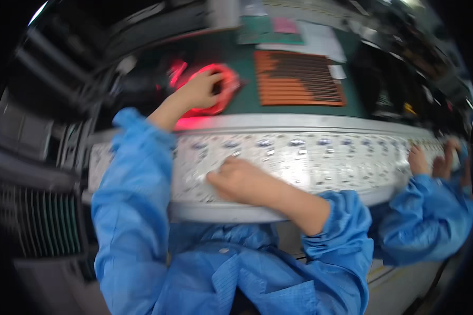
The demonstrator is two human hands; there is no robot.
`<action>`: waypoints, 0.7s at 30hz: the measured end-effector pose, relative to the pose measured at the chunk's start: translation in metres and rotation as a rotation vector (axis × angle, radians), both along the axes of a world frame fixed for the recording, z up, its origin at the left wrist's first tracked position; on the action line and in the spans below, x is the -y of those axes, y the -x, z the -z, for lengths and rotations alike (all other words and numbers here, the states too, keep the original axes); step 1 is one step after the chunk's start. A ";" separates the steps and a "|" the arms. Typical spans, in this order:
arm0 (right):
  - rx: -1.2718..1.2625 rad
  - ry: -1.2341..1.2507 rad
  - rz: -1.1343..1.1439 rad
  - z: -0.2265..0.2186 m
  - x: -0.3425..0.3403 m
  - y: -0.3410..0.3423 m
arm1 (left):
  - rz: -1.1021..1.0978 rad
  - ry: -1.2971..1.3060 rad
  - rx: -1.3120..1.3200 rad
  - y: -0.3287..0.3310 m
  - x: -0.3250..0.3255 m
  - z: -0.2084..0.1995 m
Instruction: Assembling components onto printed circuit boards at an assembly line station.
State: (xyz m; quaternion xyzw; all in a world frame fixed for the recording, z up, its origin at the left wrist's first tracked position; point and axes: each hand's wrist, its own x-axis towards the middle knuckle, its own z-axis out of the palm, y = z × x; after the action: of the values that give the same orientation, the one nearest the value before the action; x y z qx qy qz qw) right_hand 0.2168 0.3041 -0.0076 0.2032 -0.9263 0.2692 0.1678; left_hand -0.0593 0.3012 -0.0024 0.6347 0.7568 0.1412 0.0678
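My left hand (198, 93) reaches over a round container (227, 93) lit bright red, its fingers dipping toward the dark opening. Blur and the container's rim hide the fingertips. Low over a long white circuit panel (286, 173) is my right hand (242, 181), with its fingers curled together. Whatever may be between those fingers is too small to make out. Rows of small dark and silvery parts run across the panel.
An orange ribbed tray (299, 79), partly filled with dark strips, lies on the green bench (249, 100). Papers (320, 39) are behind it. A pale rail (299, 122) borders the panel. At right, a co-worker's hand (418, 160) is over the panel. Dark slotted racks (42, 220) stand at left.
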 end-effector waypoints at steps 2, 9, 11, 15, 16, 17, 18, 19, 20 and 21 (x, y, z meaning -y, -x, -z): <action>0.017 -0.041 -0.001 0.008 0.008 0.006 | -0.012 -0.063 -0.024 0.008 0.013 0.007; 0.011 -0.010 0.020 0.001 0.006 -0.001 | -0.049 -0.095 -0.076 -0.005 0.019 0.005; -0.005 -0.009 0.033 0.001 0.003 -0.003 | -0.090 -0.067 -0.082 -0.008 0.018 -0.003; -0.027 0.023 0.039 0.003 0.000 -0.004 | -0.075 -0.078 -0.069 -0.009 0.006 -0.011; -0.035 0.043 0.023 0.004 0.001 -0.002 | -0.112 -0.132 -0.043 -0.004 0.011 -0.010; -0.040 0.035 0.049 0.005 0.001 -0.002 | -0.139 -0.190 -0.016 -0.001 0.011 -0.010; -0.043 0.029 0.043 0.006 0.002 -0.001 | -0.111 -0.197 -0.017 0.000 0.011 -0.011; -0.050 0.022 0.029 0.007 0.004 0.001 | -0.122 -0.219 -0.047 0.002 0.016 -0.013; -0.056 0.015 0.013 0.007 0.005 0.003 | -0.135 -0.241 -0.077 0.002 0.017 -0.014; -0.061 0.009 0.029 0.009 0.005 0.004 | -0.118 -0.247 -0.079 0.002 0.016 -0.013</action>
State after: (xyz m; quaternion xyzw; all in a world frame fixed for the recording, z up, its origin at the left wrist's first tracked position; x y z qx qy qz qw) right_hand 0.2131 0.2994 -0.0166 0.1969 -0.9224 0.2646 0.2009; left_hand -0.0615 0.2855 0.0111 0.5975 0.7718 0.2121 -0.0491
